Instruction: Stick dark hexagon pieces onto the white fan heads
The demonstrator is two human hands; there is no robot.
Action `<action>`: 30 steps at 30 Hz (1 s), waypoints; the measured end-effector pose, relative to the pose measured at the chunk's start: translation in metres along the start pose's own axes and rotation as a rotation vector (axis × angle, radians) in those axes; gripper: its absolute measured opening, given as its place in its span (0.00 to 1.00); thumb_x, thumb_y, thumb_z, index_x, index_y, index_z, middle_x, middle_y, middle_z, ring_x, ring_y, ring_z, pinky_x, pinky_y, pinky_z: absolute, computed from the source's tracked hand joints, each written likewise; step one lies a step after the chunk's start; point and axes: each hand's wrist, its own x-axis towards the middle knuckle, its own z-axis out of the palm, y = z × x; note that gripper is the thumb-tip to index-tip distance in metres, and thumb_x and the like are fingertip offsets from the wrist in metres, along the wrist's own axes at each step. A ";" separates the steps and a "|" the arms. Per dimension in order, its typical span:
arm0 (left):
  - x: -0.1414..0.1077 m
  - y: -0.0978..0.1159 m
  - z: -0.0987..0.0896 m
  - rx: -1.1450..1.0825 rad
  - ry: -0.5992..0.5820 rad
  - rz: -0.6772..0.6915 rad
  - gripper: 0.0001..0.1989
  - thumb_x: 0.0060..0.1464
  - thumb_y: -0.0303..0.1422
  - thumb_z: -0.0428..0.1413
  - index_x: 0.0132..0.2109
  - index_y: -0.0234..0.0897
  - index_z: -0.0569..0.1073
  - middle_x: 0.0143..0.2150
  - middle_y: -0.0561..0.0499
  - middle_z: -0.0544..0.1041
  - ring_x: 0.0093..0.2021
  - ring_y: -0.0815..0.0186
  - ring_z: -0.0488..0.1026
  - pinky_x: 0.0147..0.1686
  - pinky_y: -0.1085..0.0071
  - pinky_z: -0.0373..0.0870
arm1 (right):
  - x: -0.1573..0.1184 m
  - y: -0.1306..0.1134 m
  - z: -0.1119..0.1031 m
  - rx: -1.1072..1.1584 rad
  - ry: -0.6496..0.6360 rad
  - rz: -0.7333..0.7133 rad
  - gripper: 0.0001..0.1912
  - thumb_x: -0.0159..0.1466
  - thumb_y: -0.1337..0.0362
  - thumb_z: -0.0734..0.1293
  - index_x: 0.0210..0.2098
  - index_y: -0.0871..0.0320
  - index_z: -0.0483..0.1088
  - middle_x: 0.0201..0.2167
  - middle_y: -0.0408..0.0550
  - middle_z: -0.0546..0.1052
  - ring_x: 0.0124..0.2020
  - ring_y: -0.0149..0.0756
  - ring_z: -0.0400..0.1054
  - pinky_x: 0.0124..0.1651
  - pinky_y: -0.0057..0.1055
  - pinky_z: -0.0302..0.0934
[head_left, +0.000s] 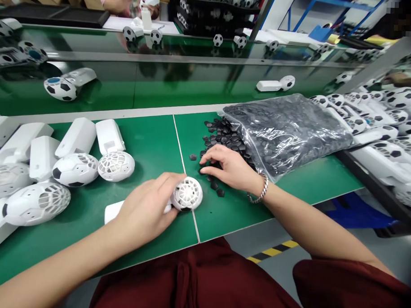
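Observation:
My left hand [149,206] is wrapped round a white housing with a football-shaped head [188,194], whose vented face points up and right. A black patch shows on the head's lower edge, and the white body [113,211] sticks out behind my hand. My right hand [230,166], with a braided bracelet at the wrist, is at the near left side of a pile of small black pentagon pieces [226,136]. Its thumb and forefinger are pinched at a black piece, partly hidden by the fingers. More loose pieces [220,192] lie just below that hand.
A clear plastic bag [290,125] full of black pieces lies behind my right hand. White housings [77,138] stand at left; finished-looking ones fill a black tray [382,200] at right. Beyond a pale ledge, a green belt [181,88] carries more units. A person [118,0] sits across.

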 end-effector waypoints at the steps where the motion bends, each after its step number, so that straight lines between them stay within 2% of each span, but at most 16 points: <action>1: 0.000 0.005 0.002 0.004 -0.017 0.069 0.25 0.49 0.24 0.50 0.56 0.38 0.58 0.55 0.47 0.67 0.51 0.59 0.66 0.45 0.64 0.64 | -0.002 0.002 -0.001 -0.079 -0.035 0.002 0.07 0.57 0.65 0.67 0.36 0.59 0.71 0.35 0.49 0.71 0.39 0.35 0.65 0.44 0.33 0.60; 4: 0.004 0.017 0.007 0.024 -0.054 0.265 0.26 0.50 0.19 0.44 0.57 0.38 0.59 0.56 0.47 0.67 0.52 0.61 0.66 0.45 0.63 0.62 | -0.005 0.002 0.003 -0.257 -0.122 0.010 0.08 0.60 0.64 0.65 0.38 0.58 0.72 0.36 0.49 0.72 0.40 0.37 0.64 0.45 0.35 0.59; 6: 0.009 0.021 0.008 0.067 -0.058 0.323 0.25 0.54 0.19 0.42 0.57 0.40 0.59 0.54 0.47 0.69 0.50 0.61 0.66 0.49 0.59 0.59 | -0.006 0.000 0.006 -0.357 -0.119 -0.025 0.08 0.61 0.64 0.64 0.37 0.58 0.73 0.35 0.50 0.73 0.39 0.37 0.63 0.42 0.34 0.59; 10: 0.019 0.009 0.001 0.202 -0.006 0.261 0.25 0.56 0.19 0.41 0.57 0.45 0.62 0.48 0.50 0.73 0.52 0.59 0.64 0.56 0.50 0.48 | -0.006 -0.003 0.013 -0.615 -0.134 -0.200 0.12 0.64 0.68 0.57 0.34 0.63 0.73 0.30 0.54 0.72 0.34 0.39 0.61 0.37 0.35 0.56; 13: 0.022 -0.008 -0.005 0.263 0.055 0.168 0.27 0.53 0.18 0.40 0.57 0.45 0.63 0.50 0.51 0.73 0.56 0.56 0.60 0.56 0.48 0.47 | -0.006 -0.001 0.016 -0.687 -0.123 -0.236 0.14 0.64 0.71 0.55 0.35 0.65 0.72 0.28 0.55 0.72 0.33 0.41 0.61 0.35 0.37 0.55; 15: 0.023 -0.017 -0.008 0.243 0.071 0.112 0.29 0.50 0.17 0.41 0.57 0.44 0.62 0.52 0.52 0.72 0.58 0.56 0.58 0.57 0.48 0.47 | -0.005 0.000 0.014 -0.589 -0.075 -0.208 0.12 0.64 0.70 0.56 0.40 0.64 0.70 0.31 0.54 0.73 0.34 0.40 0.62 0.37 0.37 0.57; 18: 0.021 -0.024 -0.009 0.151 0.030 0.097 0.34 0.43 0.19 0.45 0.59 0.42 0.59 0.56 0.52 0.68 0.61 0.57 0.53 0.59 0.48 0.45 | -0.005 -0.002 0.008 -0.306 0.006 -0.176 0.12 0.63 0.69 0.58 0.45 0.60 0.67 0.36 0.50 0.74 0.37 0.37 0.64 0.42 0.35 0.60; 21: 0.020 -0.025 -0.008 0.099 0.010 0.093 0.36 0.40 0.21 0.48 0.60 0.41 0.57 0.58 0.52 0.65 0.63 0.56 0.49 0.60 0.48 0.41 | -0.008 -0.011 0.000 -0.081 0.055 -0.149 0.08 0.62 0.69 0.60 0.40 0.58 0.68 0.36 0.47 0.74 0.37 0.33 0.67 0.42 0.31 0.61; 24: 0.022 -0.025 -0.007 0.066 0.059 0.047 0.33 0.42 0.22 0.47 0.58 0.40 0.60 0.58 0.51 0.66 0.63 0.55 0.50 0.60 0.47 0.40 | -0.014 -0.022 -0.002 0.069 0.082 -0.118 0.04 0.61 0.67 0.62 0.35 0.58 0.68 0.32 0.45 0.74 0.34 0.30 0.67 0.39 0.28 0.62; 27: 0.023 -0.025 -0.008 0.045 0.106 0.005 0.30 0.44 0.24 0.48 0.57 0.41 0.61 0.56 0.50 0.67 0.62 0.55 0.52 0.60 0.46 0.40 | -0.019 -0.030 0.003 0.166 0.095 -0.130 0.03 0.60 0.65 0.64 0.32 0.58 0.69 0.29 0.44 0.73 0.32 0.30 0.66 0.37 0.28 0.62; 30: 0.023 -0.024 -0.010 0.032 0.069 0.014 0.31 0.46 0.32 0.53 0.59 0.40 0.58 0.57 0.48 0.66 0.63 0.52 0.49 0.60 0.44 0.37 | -0.022 -0.033 0.013 0.237 0.069 -0.121 0.02 0.60 0.67 0.64 0.32 0.58 0.68 0.28 0.44 0.73 0.29 0.28 0.65 0.34 0.27 0.62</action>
